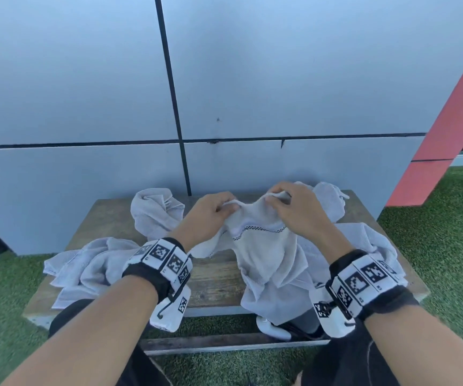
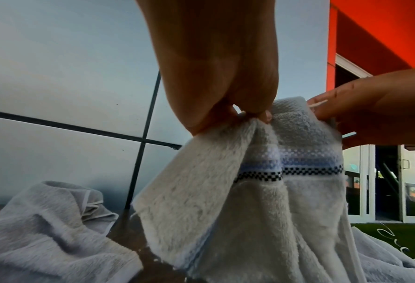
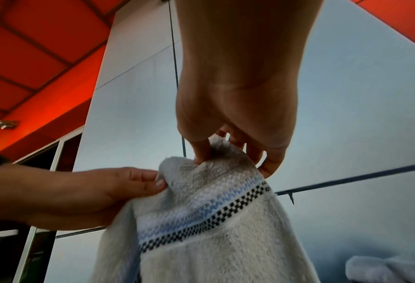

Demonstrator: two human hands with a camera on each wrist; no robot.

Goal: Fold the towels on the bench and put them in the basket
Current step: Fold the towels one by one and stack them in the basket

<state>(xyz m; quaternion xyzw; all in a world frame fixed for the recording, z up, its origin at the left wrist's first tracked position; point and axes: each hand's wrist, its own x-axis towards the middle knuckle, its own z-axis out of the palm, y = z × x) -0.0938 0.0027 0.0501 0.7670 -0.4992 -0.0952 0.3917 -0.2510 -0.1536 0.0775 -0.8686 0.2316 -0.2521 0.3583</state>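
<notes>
At frame centre, above the bench [image 1: 213, 280], the left hand [image 1: 211, 215] and right hand [image 1: 294, 210] each pinch the top edge of a striped towel [image 1: 263, 252]. Step: locating corners. Next: spread the edge taut. No basket visible.

We see soft, even daylight with a cool blue cast and no hard shadows. Beyond our hands the grey wall [image 1: 280, 79] shows a faint sheen, and its seams bow from the wide lens. The grass [image 1: 447, 232] to the right of our right hand [image 1: 294, 210] smears with blur. In the wrist views the near skin is soft, the towel [image 2: 298, 172] weave sharper.
</notes>
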